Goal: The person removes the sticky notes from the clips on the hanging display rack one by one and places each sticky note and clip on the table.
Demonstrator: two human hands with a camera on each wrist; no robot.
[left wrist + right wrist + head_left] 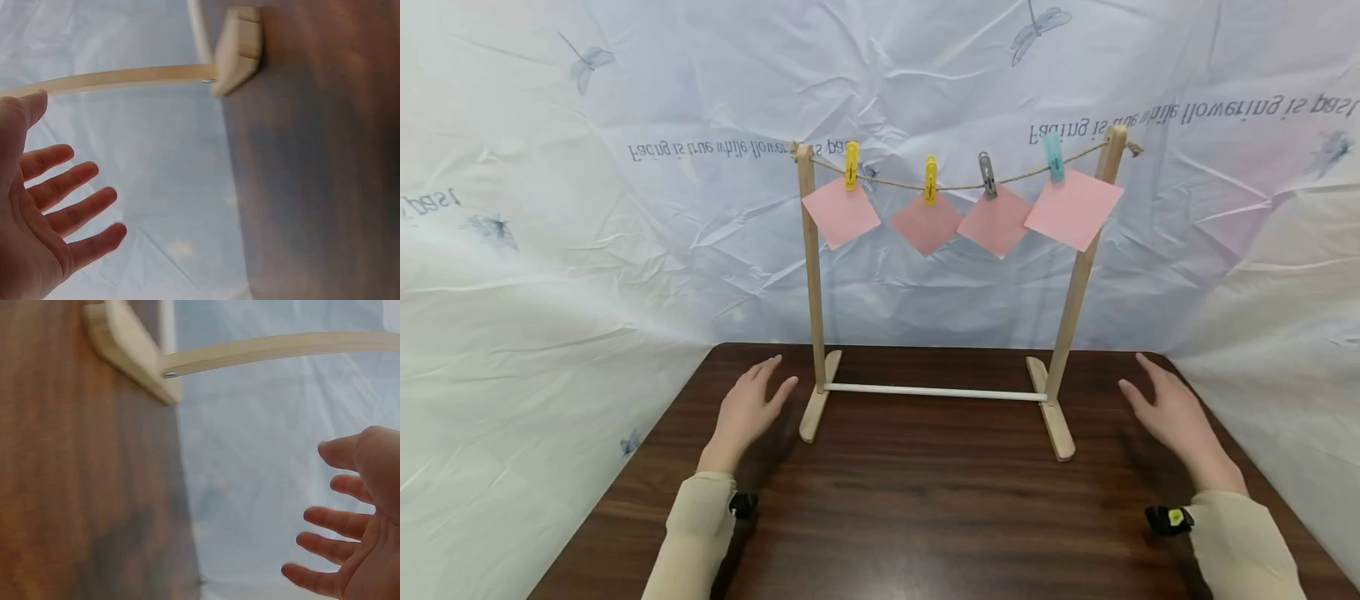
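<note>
A wooden stand [1078, 283] with a white crossbar [932, 392] is set on the table, a rope [895, 183] strung between its posts. From the rope hang several pink paper squares [841, 213], each held by a clothespin: a yellow clothespin [852, 167] at left, another yellow one [930, 180], a grey clothespin [987, 175] and a light blue clothespin [1054, 158] at right. My left hand [747, 410] is left of the stand, fingers spread and holding nothing. To the stand's right, my right hand [1176, 421] is likewise empty, its fingers apart. Both wrist views show the fingers extended.
The dark wooden table [880, 517] has its back edge just behind the stand. A pale printed cloth [715, 83] with wrinkles hangs behind and along both sides. Stand feet [822, 396] stretch front to back near each hand.
</note>
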